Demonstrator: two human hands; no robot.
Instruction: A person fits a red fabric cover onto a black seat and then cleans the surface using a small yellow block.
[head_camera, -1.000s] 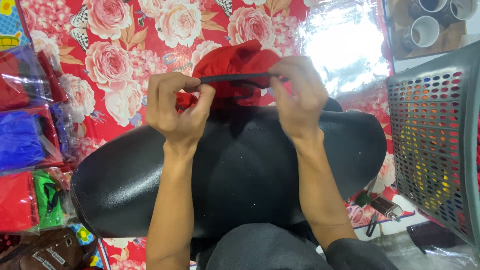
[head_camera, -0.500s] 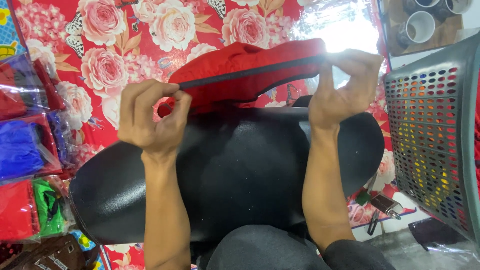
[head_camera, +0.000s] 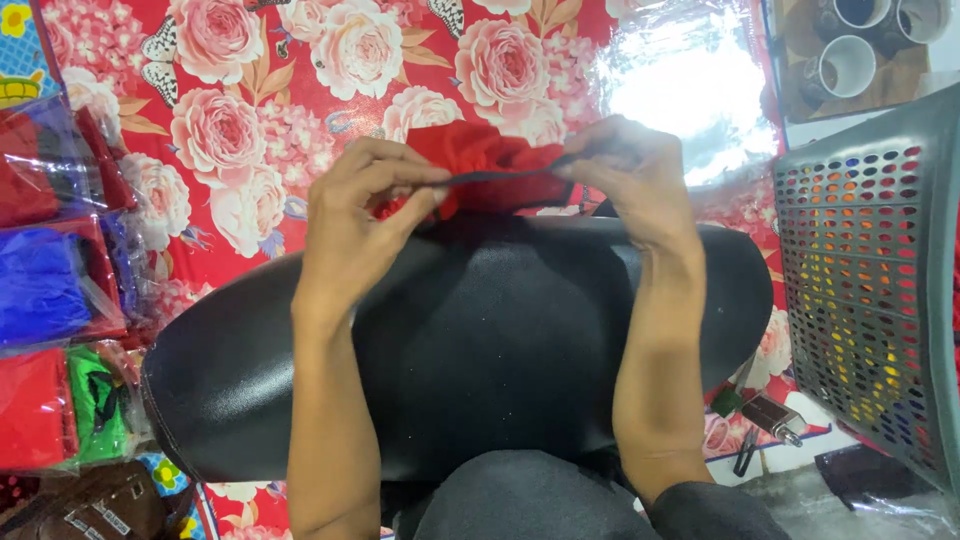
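Left hand: my left hand (head_camera: 365, 215) is raised over the far edge of the cushion, thumb and forefinger pinched on the left end of the thin black elastic band (head_camera: 500, 176); the other fingers are curled loosely behind.

Right hand: my right hand (head_camera: 630, 175) pinches the right end of the same band, fingertips bunched together, knuckles up. The two hands are near each other, with the band stretched taut and nearly level between them.

Held item: the bunched red fabric piece (head_camera: 470, 150) hangs gathered along the band, between and just behind my fingers. It is off the cushion surface; its lower edge sits just above the cushion's far rim. I cannot tell what kind of item it is, since it is crumpled.

Work surface: a wide, rounded black leather-look cushion (head_camera: 480, 340) lies across my lap, and both forearms cross over it.

Background: a red floral sheet with pink roses (head_camera: 250, 120) lies beneath, with a glossy patch of glare at upper right.

Left side: clear plastic packets of red, blue and green cloth (head_camera: 50, 290) are stacked at the edge of the sheet, well apart from my hands.

Right side: a grey perforated plastic basket (head_camera: 870, 300) stands beside the cushion.

Upper right: white mugs (head_camera: 850, 65) sit on a brown surface.
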